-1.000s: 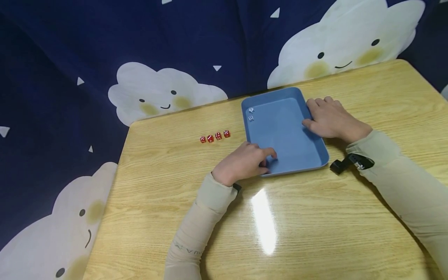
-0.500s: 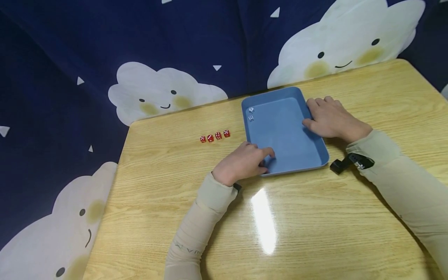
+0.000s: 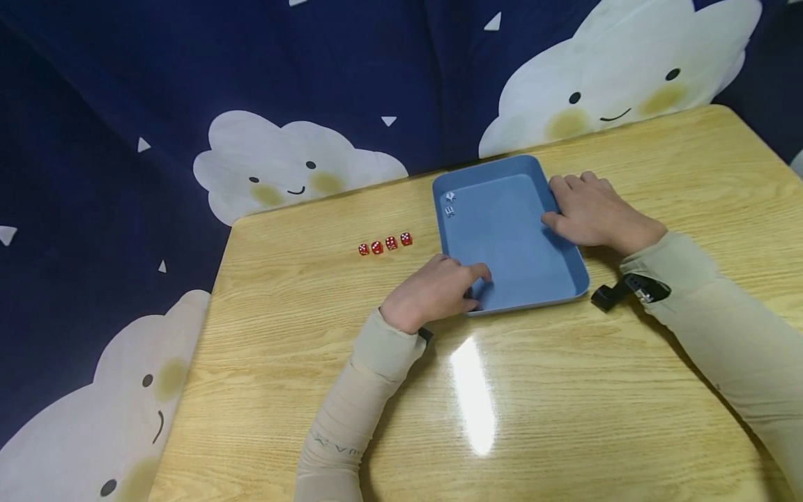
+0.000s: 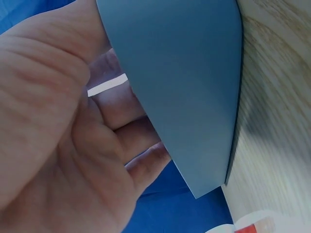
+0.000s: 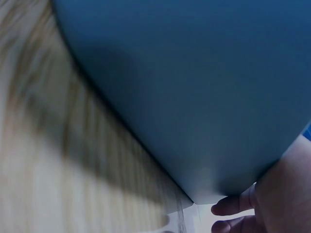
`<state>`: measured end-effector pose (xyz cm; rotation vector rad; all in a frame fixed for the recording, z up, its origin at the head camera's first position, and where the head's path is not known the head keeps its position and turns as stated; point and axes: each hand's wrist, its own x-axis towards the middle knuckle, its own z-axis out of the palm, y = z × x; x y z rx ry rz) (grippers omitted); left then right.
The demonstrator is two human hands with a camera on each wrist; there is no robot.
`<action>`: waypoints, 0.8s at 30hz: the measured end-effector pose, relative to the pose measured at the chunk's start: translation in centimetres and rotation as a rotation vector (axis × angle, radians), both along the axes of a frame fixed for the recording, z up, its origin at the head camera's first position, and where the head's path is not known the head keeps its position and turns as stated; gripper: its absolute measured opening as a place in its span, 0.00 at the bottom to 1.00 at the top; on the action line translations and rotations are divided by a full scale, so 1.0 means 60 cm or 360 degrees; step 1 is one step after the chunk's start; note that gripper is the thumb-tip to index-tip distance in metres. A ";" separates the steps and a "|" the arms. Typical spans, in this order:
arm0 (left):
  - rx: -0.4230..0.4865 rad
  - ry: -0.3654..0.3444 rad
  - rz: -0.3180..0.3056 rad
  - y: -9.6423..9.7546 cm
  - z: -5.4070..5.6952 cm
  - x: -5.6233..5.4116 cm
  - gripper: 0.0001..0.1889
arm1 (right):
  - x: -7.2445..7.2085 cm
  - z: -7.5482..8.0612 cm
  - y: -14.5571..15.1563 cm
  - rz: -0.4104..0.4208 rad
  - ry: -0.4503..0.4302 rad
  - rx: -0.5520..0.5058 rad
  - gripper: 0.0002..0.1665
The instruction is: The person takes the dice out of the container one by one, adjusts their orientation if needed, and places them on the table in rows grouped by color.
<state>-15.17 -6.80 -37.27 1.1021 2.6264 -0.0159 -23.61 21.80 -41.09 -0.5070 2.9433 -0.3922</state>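
Left hand (image 3: 429, 296) lies over the near left corner of the blue tray (image 3: 511, 240), forefinger bent above the tray floor; the fingertips pass behind the tray wall in the left wrist view, so whether they pinch anything cannot be determined. Right hand (image 3: 599, 216) grips the right side of the tray, thumb inside the rim, remaining fingers outside.

Change noted over the last second: minimal. The left forefinger has drawn back slightly toward the hand. Tray, right hand and dice show no shift.

Tray position: flat on the worktop (image 3: 282, 300), toward its far edge. Two white dice (image 3: 449, 211) sit inside, along the left wall near the far corner. Four red dice (image 3: 392, 243) form a row outside, left of the tray.

Assessment: the work appears paused or very fine, with the right hand probably steadying the tray.
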 end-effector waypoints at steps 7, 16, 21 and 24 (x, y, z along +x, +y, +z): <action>0.0031 0.0065 -0.0053 0.001 -0.002 -0.001 0.19 | -0.001 -0.001 0.001 -0.0006 0.0000 -0.0001 0.32; 0.0069 0.0153 -0.0097 0.001 -0.005 0.000 0.17 | -0.002 -0.004 0.002 -0.0004 0.0022 -0.0003 0.31; 0.0051 0.0103 -0.0079 -0.001 0.000 0.000 0.20 | -0.002 -0.003 0.001 0.0001 0.0021 0.0002 0.32; 0.0033 0.0072 -0.0064 -0.002 0.003 0.000 0.23 | -0.002 -0.002 0.001 0.0007 0.0030 0.0001 0.31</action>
